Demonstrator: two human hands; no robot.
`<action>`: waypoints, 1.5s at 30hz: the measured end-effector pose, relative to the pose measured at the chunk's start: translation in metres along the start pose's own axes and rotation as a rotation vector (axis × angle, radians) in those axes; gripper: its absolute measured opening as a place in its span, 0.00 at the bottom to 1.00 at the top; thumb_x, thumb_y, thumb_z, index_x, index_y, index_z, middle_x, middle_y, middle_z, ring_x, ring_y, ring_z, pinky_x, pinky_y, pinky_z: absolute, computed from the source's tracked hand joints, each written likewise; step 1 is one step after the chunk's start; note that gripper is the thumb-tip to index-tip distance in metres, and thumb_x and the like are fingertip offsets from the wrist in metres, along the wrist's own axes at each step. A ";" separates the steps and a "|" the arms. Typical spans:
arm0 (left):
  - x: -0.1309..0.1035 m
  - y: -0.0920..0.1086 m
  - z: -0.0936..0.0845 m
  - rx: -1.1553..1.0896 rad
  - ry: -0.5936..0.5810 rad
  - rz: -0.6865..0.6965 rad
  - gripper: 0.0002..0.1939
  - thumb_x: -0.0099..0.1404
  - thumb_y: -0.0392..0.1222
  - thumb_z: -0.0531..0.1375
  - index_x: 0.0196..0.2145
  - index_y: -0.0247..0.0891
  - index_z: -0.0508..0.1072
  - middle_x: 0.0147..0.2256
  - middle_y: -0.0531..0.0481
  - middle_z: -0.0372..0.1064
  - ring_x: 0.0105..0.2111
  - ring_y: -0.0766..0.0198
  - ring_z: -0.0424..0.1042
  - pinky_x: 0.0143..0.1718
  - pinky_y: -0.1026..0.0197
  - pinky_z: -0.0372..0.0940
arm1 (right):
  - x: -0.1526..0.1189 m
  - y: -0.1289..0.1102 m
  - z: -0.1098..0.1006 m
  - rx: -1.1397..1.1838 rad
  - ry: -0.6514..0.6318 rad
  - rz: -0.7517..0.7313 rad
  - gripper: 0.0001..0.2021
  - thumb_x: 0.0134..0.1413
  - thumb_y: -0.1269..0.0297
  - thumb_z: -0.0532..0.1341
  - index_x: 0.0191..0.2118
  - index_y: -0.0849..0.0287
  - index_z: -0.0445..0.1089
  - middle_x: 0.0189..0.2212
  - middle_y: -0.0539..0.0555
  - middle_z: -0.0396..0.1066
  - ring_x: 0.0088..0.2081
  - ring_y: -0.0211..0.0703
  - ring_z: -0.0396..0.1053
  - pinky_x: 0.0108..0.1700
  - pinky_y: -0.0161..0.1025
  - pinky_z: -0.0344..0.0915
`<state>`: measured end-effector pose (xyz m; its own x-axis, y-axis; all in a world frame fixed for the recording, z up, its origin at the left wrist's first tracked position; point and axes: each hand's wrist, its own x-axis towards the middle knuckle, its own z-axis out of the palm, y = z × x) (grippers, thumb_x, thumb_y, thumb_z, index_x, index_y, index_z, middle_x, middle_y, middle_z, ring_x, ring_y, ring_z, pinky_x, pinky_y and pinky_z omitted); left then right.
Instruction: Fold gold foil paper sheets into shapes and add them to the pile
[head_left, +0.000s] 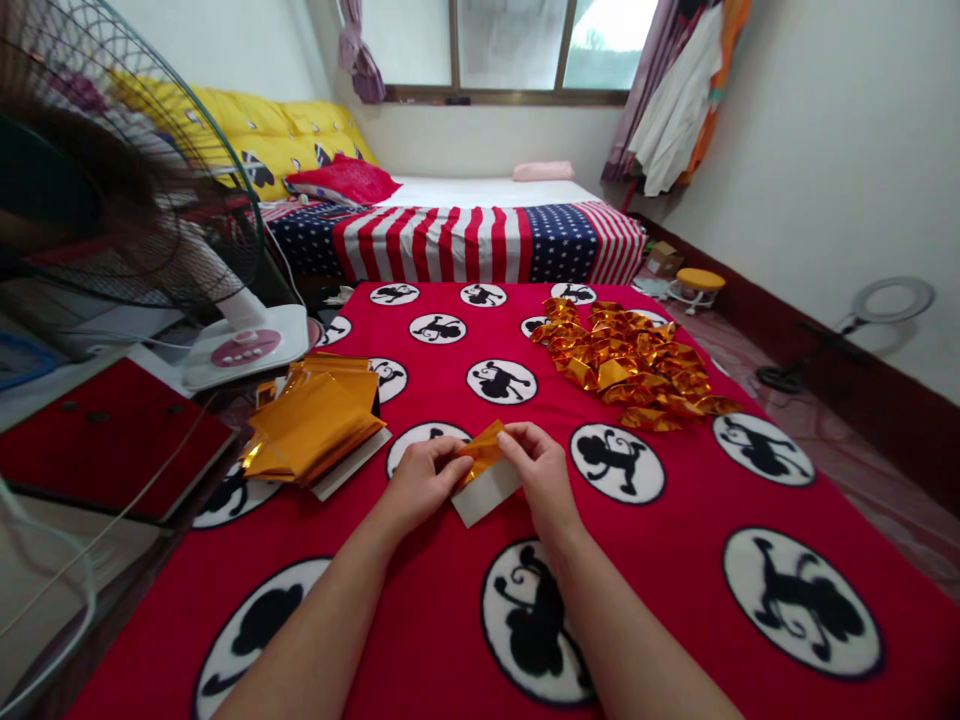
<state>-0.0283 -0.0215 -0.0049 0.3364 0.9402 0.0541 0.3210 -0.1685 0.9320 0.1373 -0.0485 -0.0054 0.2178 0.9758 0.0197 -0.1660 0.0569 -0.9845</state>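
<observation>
A sheet of paper (487, 490), gold on one part and whitish on the other, is held between both hands just above the red cloth. My left hand (424, 480) pinches its left edge between thumb and fingers. At the upper right edge, my right hand (541, 474) grips the same sheet, thumb and fingers closed on it. To the left lies a stack of gold sheets (319, 425), with a pale edge sticking out at its lower right. Many folded gold pieces (630, 360) form a pile at the right, beyond my right hand.
Red cloth with black-and-white round figures (465, 620) covers the surface under the hands. A fan (244, 335) stands at the left beside a red box (112, 430). Behind is a bed with a striped cover (450, 240); a yellow stool (699, 282) and ring light (855, 320) stand right.
</observation>
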 end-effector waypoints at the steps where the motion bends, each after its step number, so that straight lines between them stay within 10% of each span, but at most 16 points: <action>1: 0.000 -0.001 -0.001 0.011 0.004 0.010 0.08 0.60 0.43 0.60 0.31 0.36 0.75 0.24 0.53 0.69 0.24 0.67 0.67 0.25 0.67 0.59 | 0.001 0.000 -0.002 0.005 -0.010 0.027 0.11 0.47 0.57 0.65 0.31 0.60 0.70 0.26 0.50 0.72 0.27 0.38 0.68 0.30 0.33 0.63; 10: 0.005 -0.010 -0.003 -0.130 0.399 -0.036 0.13 0.52 0.44 0.67 0.33 0.36 0.72 0.25 0.52 0.72 0.25 0.65 0.71 0.27 0.66 0.64 | 0.003 -0.003 -0.005 -0.369 -0.163 0.116 0.11 0.40 0.64 0.61 0.16 0.57 0.58 0.12 0.43 0.58 0.16 0.32 0.54 0.20 0.31 0.46; 17: 0.005 -0.010 -0.010 -0.109 0.281 -0.052 0.10 0.52 0.44 0.67 0.26 0.35 0.74 0.23 0.51 0.74 0.23 0.65 0.72 0.25 0.66 0.64 | 0.006 -0.006 -0.011 -0.301 -0.223 0.104 0.14 0.49 0.52 0.61 0.26 0.59 0.68 0.15 0.45 0.62 0.17 0.32 0.56 0.21 0.32 0.50; 26: 0.009 -0.012 -0.010 0.194 0.375 0.084 0.06 0.54 0.42 0.67 0.27 0.37 0.76 0.27 0.52 0.75 0.27 0.65 0.73 0.31 0.65 0.65 | 0.005 0.005 -0.014 -0.315 -0.356 0.048 0.04 0.43 0.68 0.62 0.29 0.60 0.70 0.26 0.50 0.73 0.26 0.36 0.67 0.29 0.32 0.61; 34: 0.010 -0.019 -0.012 0.228 0.262 0.233 0.03 0.58 0.33 0.61 0.28 0.37 0.75 0.33 0.50 0.75 0.36 0.63 0.74 0.41 0.62 0.67 | 0.001 -0.005 -0.019 -0.363 -0.489 0.113 0.13 0.41 0.75 0.57 0.32 0.60 0.77 0.27 0.50 0.76 0.26 0.36 0.69 0.29 0.31 0.62; 45: 0.000 -0.006 -0.015 0.776 0.373 0.107 0.04 0.56 0.43 0.67 0.28 0.41 0.78 0.34 0.49 0.71 0.38 0.56 0.70 0.42 0.54 0.60 | 0.001 0.001 -0.019 -0.448 -0.467 -0.246 0.10 0.44 0.77 0.65 0.31 0.56 0.79 0.33 0.49 0.68 0.28 0.32 0.62 0.28 0.30 0.59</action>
<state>-0.0438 -0.0156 -0.0051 0.1305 0.9204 0.3684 0.8632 -0.2882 0.4144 0.1552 -0.0510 -0.0097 -0.2554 0.9402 0.2254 0.2708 0.2933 -0.9169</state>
